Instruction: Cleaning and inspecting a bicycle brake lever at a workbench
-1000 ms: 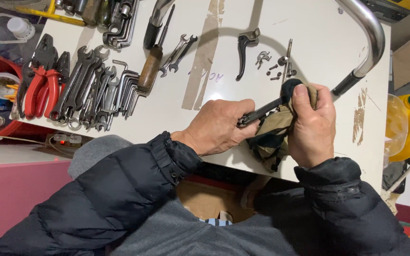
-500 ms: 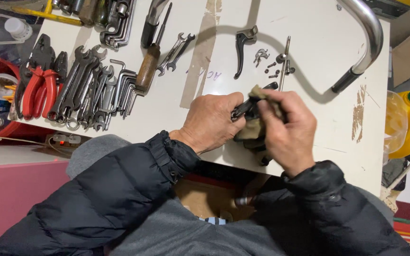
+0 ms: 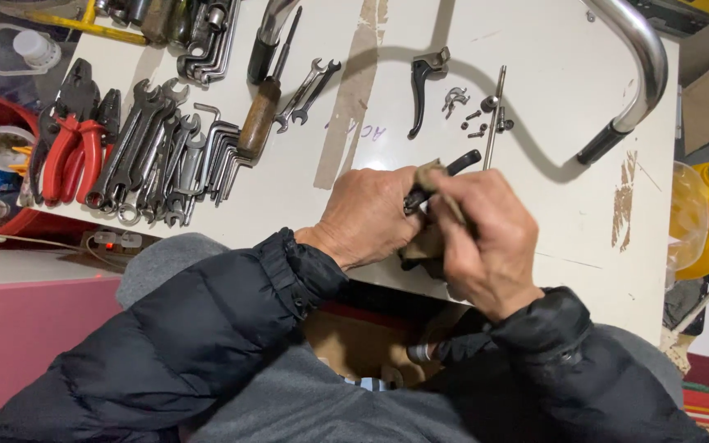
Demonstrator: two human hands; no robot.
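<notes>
Laid out on a white counter (image 3: 535,213): a curved chrome handlebar (image 3: 646,57) at the far right, a fan of spanners (image 3: 145,156) and red pliers (image 3: 63,156) at the left, a lone black lever (image 3: 424,86) and loose small screws (image 3: 473,123) beyond the hands. Compared with a second ago, shifted left and lower over the near edge; right hand (image 3: 490,246) now rolled over on top, hiding most of the olive rag (image 3: 428,176) that showed openly before. Read as wiping moved along the part, not finished. Left hand (image 3: 371,217), grip closed round the near end of a black lever part (image 3: 445,176); right grip pinched on the rag against it. Long axis slanted, free tip pointing up and to the right, away from the body, toward the thin rod (image 3: 492,119).
</notes>
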